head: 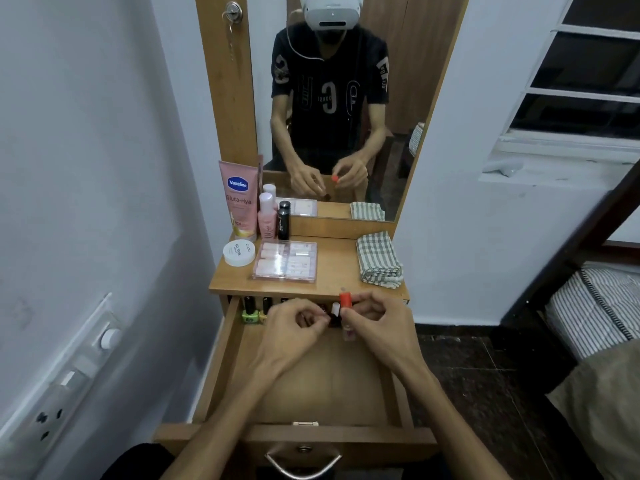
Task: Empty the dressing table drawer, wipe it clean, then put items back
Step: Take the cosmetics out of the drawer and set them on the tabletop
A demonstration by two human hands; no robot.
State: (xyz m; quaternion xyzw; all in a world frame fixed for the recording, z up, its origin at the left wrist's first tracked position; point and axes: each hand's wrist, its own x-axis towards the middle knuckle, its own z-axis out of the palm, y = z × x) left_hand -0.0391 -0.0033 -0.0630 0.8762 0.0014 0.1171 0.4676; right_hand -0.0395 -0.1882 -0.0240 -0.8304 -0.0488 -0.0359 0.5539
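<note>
Drawer (308, 386): pulled open at lower centre of the frame, wooden floor mostly bare; nail polish bottles (257, 308) stand in a row along its far edge, upper left of the drawer.
Right hand (375, 329): fingers pinched on an orange-capped bottle (346, 308), upright over the drawer's back.
Left hand (294, 327): fingers curled together around a small dark item; what it is cannot be told.
Tabletop (332, 271): clear plastic case (285, 260) holding pale tubes, white jar (239, 253), folded checked cloth (379, 261).
Back left: pink Vaseline tube (239, 199), pink bottle (267, 216), black tube (283, 223).
</note>
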